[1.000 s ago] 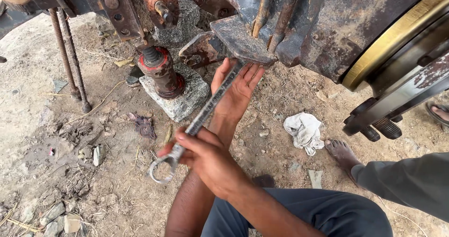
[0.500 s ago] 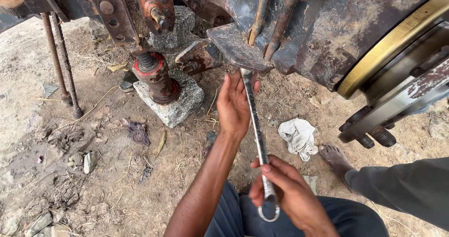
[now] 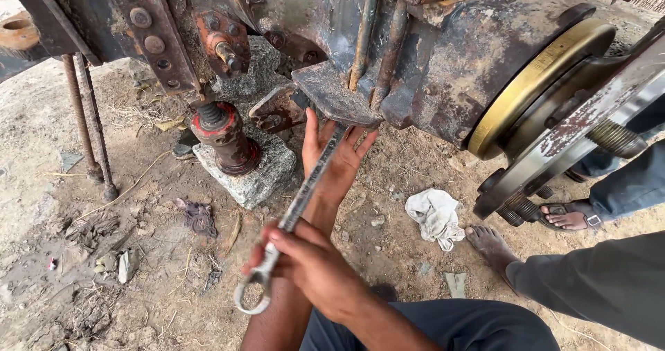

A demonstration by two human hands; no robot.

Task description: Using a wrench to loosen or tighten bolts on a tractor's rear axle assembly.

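Note:
My left hand [image 3: 339, 163] reaches up with spread fingers and presses against the underside of a rusty steel plate [image 3: 332, 95] on the heavy machine body. A long grey wrench [image 3: 303, 195] runs from that plate diagonally down to the left, across my left palm. My right hand [image 3: 315, 268] grips the wrench shaft just above its ring end [image 3: 251, 297]. The wrench's upper head is hidden where hand and plate meet.
A red, rusty screw jack [image 3: 225, 140] stands on a stone block [image 3: 260, 178] left of my hands. A white rag [image 3: 436, 216] lies on the dirt. Another person's bare foot [image 3: 492, 244] and a sandalled foot [image 3: 568, 218] are at the right, below a brass-rimmed hub [image 3: 533, 81].
The wrench's ring end swung right, then back to the lower left with my right hand. My left hand stayed under the plate.

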